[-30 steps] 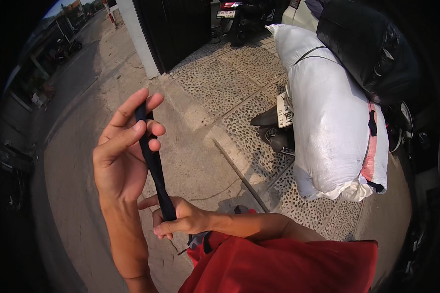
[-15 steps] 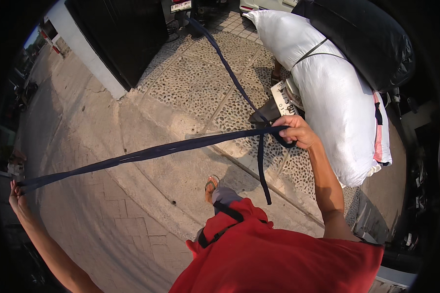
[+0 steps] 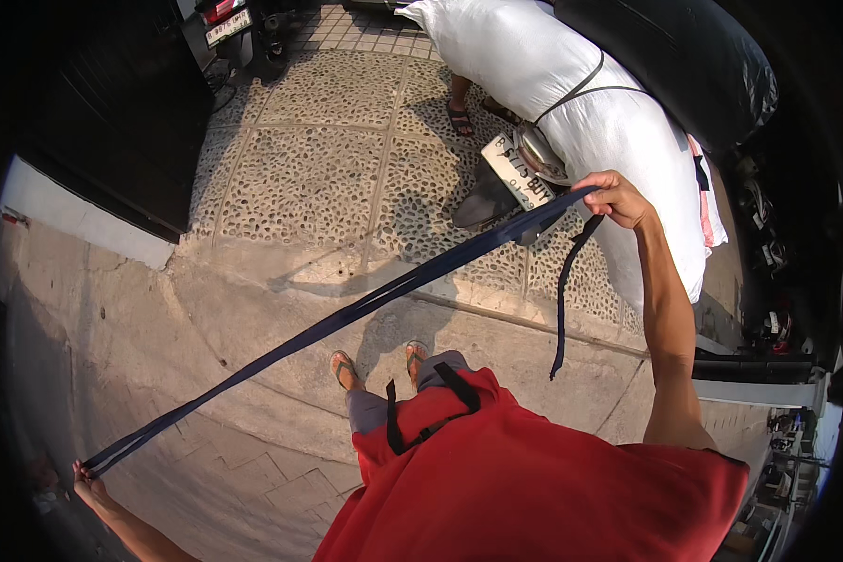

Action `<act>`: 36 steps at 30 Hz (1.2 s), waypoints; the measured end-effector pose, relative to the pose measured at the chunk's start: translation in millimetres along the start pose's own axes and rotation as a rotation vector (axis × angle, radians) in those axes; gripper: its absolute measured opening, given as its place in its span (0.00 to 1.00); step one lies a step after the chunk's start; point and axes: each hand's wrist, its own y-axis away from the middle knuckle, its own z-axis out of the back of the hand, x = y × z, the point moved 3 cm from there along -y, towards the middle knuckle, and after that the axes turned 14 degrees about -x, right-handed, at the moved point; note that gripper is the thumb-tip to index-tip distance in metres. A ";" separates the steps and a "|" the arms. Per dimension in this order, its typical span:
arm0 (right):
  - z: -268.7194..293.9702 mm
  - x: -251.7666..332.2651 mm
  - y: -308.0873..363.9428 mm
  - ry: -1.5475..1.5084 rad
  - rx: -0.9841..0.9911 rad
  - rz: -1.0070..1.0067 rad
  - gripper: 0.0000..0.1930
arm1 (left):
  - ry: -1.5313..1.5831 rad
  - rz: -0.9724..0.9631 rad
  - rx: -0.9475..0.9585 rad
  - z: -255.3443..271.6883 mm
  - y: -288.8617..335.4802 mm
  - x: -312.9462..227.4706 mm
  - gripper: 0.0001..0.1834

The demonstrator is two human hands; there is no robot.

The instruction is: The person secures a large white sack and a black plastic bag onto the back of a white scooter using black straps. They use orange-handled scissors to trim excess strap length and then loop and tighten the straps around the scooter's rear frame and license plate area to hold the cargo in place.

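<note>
A dark blue cloth strap (image 3: 347,317), folded double, stretches slantwise across the view between my two hands. At the far lower left, the fingers of my left hand (image 3: 91,482) close on its doubled end. My right hand (image 3: 616,199) pinches the other end, in front of a big white sack (image 3: 618,131). From the right hand a loose tail (image 3: 562,309) of the strap hangs down. The sack lies across the back of a motorcycle, whose number plate (image 3: 518,173) and dark mudguard (image 3: 487,199) show just left of my right hand. A thin black cord (image 3: 585,92) crosses the sack.
Another person's sandaled foot (image 3: 459,120) stands beyond the mudguard. Behind the white sack lies a large black bundle (image 3: 674,61). A dark gate (image 3: 94,112) stands at the left, with a parked motorcycle (image 3: 239,37) beside it. Pebbled paving (image 3: 318,178) meets concrete near my feet.
My right hand has come up and right against the sack, my left hand lower. The strap now slants more steeply. Its length toward the parked motorcycle no longer shows. Both my feet are now visible.
</note>
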 end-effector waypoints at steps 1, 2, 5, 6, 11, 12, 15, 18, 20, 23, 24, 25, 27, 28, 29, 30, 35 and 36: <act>-2.2 11.5 4.0 -0.042 0.022 0.025 0.11 | 0.075 0.057 0.082 -23.8 -27.5 16.5 0.14; -7.5 22.3 8.0 -0.032 -0.022 0.039 0.11 | 0.084 0.072 0.066 -52.2 -46.9 32.7 0.12; -43.8 71.6 29.4 -0.087 -0.037 0.123 0.11 | -0.387 0.185 0.180 -153.4 -56.8 69.8 0.18; -63.4 89.8 35.7 -0.078 -0.067 0.128 0.11 | -0.642 0.015 0.310 -206.1 -24.3 74.2 0.24; -227.5 165.5 43.7 0.382 0.109 0.276 0.09 | -0.571 -0.469 1.182 -462.4 396.1 98.8 0.38; -260.7 175.5 39.8 0.413 0.195 0.356 0.08 | -0.251 -0.360 1.551 -480.6 500.0 106.3 0.39; -309.0 194.2 36.1 0.410 0.317 0.478 0.10 | 0.023 0.209 2.078 -473.1 716.7 117.3 0.44; -274.0 184.0 48.5 0.333 0.242 0.195 0.08 | -0.372 0.282 2.159 -478.7 746.4 115.1 0.28; -242.6 164.9 62.7 0.264 0.245 0.086 0.09 | -0.369 0.247 2.201 -490.3 717.8 106.1 0.18; -201.9 135.3 80.3 0.193 0.226 0.090 0.08 | -0.438 0.175 2.007 -505.7 675.8 108.2 0.11; -189.6 127.3 86.4 0.189 0.190 0.081 0.09 | -0.410 0.180 1.941 -510.0 662.8 107.0 0.11; -182.7 121.2 89.0 0.179 0.156 0.073 0.10 | -0.412 0.196 1.890 -512.2 655.2 109.0 0.11; -176.1 116.7 92.6 0.004 0.148 0.077 0.09 | -0.379 0.192 1.818 -511.4 646.6 109.7 0.10; -175.6 116.4 92.4 -0.035 0.133 0.079 0.09 | -0.443 0.175 1.734 -510.9 643.9 112.9 0.10; -175.2 117.5 92.8 -0.082 0.132 0.084 0.09 | -0.402 0.204 1.817 -508.0 644.9 112.5 0.09; -175.3 120.5 92.0 -0.197 0.130 0.116 0.09 | -0.429 0.207 1.846 -505.9 646.7 115.7 0.08; -156.4 122.6 101.3 -0.403 0.002 0.228 0.11 | -0.470 0.261 1.842 -505.5 632.3 123.5 0.08; -148.9 119.8 107.2 -0.364 -0.002 0.215 0.11 | -0.442 0.294 1.773 -508.3 623.7 123.7 0.11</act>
